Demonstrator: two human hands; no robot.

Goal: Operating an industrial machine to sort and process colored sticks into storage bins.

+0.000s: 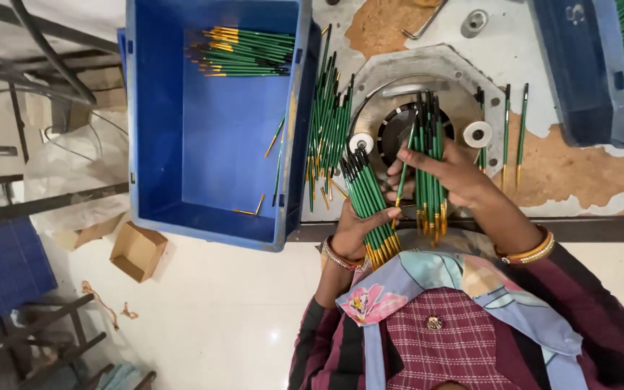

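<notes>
Centre of frame: left hand (355, 227) clenched round a tilted bundle of thin green sticks w/ gold ends (370, 206), gold ends pointing down toward the person. Right hand (445, 173) grips a second, near-upright bunch of green sticks (427, 162), just beside the first, over a round grey metal machine plate (427, 79). Loose green sticks in a row (326, 123) lie betw. plate & big blue plastic crate (204, 144), upper left; more sticks piled in the crate's top corner (243, 52). Two single sticks (514, 133) right of plate.
</notes>
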